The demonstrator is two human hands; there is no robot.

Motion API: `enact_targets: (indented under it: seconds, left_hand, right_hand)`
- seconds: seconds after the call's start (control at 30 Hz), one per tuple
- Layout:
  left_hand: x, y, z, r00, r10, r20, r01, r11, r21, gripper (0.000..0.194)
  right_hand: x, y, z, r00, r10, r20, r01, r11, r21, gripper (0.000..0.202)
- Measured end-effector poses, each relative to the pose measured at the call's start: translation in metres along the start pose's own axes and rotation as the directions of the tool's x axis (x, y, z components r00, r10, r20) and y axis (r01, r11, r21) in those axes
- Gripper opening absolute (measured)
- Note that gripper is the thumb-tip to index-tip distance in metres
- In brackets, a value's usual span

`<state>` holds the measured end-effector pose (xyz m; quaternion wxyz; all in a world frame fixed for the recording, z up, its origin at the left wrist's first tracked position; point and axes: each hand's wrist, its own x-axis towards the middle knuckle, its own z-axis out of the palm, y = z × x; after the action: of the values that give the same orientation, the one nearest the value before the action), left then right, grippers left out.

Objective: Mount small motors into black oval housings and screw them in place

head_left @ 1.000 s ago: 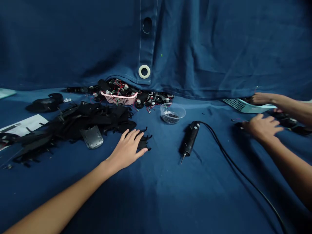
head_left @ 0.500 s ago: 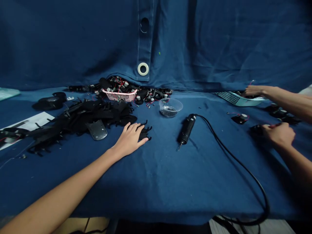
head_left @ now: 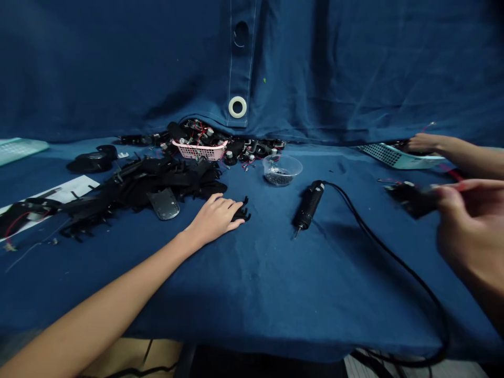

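Observation:
My left hand [head_left: 216, 216] is palm down on the cloth, its fingers and thumb around a black hooked part [head_left: 244, 211] that sticks out beyond them. A heap of similar black parts [head_left: 157, 178] lies beside it, with a grey curved cover [head_left: 164, 203] at its front edge. At the right edge, my right hand [head_left: 472, 231], large and blurred, pinches a dark part [head_left: 419, 201] above the cloth; red shows by its fingers.
A black corded screwdriver [head_left: 310, 206] lies right of centre, near a clear bowl of small dark pieces [head_left: 281, 170]. Wired parts fill a pink basket [head_left: 202, 152]. Another person's hand [head_left: 424, 143] reaches into a green basket [head_left: 409, 159]. White paper [head_left: 79, 189] lies left.
My right hand has lifted the dark part off the cloth and come nearer the camera. The fingers of my left hand have drawn in around the hooked part. The view has shifted slightly.

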<state>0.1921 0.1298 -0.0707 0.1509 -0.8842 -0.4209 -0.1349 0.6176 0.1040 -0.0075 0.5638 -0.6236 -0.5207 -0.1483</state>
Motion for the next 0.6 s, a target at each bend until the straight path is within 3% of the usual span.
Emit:
enact_targets:
  seconds: [0.07, 0.1, 0.17, 0.27, 0.3, 0.37, 0.43, 0.47, 0.5, 0.6]
  left_hand:
    - [0.0, -0.001, 0.001, 1.0, 0.017, -0.02, -0.017, 1.0, 0.012, 0.038]
    - [0.0, -0.002, 0.002, 1.0, 0.014, -0.024, -0.013, 1.0, 0.013, 0.037]
    - [0.0, -0.002, 0.002, 1.0, -0.007, -0.02, 0.007, 1.0, -0.007, 0.037]
    - [-0.001, -0.002, 0.001, 0.998, -0.067, 0.009, 0.068, 0.995, -0.08, 0.044]
    - [-0.001, -0.003, 0.001, 0.996, -0.09, 0.023, 0.092, 0.989, -0.118, 0.047]
    - [-0.001, -0.004, 0.003, 0.989, -0.139, 0.055, 0.147, 0.966, -0.211, 0.055]
    - [-0.002, -0.006, 0.005, 0.98, -0.173, 0.101, 0.196, 0.933, -0.301, 0.059]
    - [-0.002, -0.007, 0.005, 0.975, -0.185, 0.127, 0.217, 0.917, -0.334, 0.06]
    - [-0.002, -0.009, 0.006, 0.969, -0.195, 0.15, 0.238, 0.902, -0.36, 0.059]
    - [-0.002, -0.012, 0.005, 0.958, -0.212, 0.192, 0.276, 0.865, -0.419, 0.054]
  right_hand:
    - [-0.03, -0.047, 0.0, 0.972, -0.124, 0.199, 0.072, 0.966, 0.248, 0.029]
    - [-0.046, -0.066, 0.001, 0.926, -0.192, 0.326, 0.082, 0.943, 0.323, 0.024]
    - [-0.074, -0.097, 0.006, 0.774, -0.363, 0.518, 0.136, 0.895, 0.424, 0.017]
    - [-0.11, -0.126, 0.02, 0.539, -0.536, 0.65, 0.238, 0.837, 0.492, 0.011]
    - [-0.119, -0.132, 0.026, 0.474, -0.564, 0.676, 0.263, 0.824, 0.502, 0.01]
    - [-0.132, -0.14, 0.037, 0.399, -0.572, 0.717, 0.294, 0.82, 0.491, 0.012]
    - [-0.136, -0.143, 0.044, 0.358, -0.557, 0.75, 0.241, 0.831, 0.502, 0.024]
    - [-0.134, -0.143, 0.047, 0.362, -0.545, 0.756, 0.204, 0.838, 0.506, 0.03]
    - [-0.129, -0.141, 0.049, 0.384, -0.53, 0.756, 0.169, 0.846, 0.506, 0.035]
    - [-0.103, -0.126, 0.053, 0.537, -0.425, 0.728, 0.137, 0.896, 0.422, 0.036]
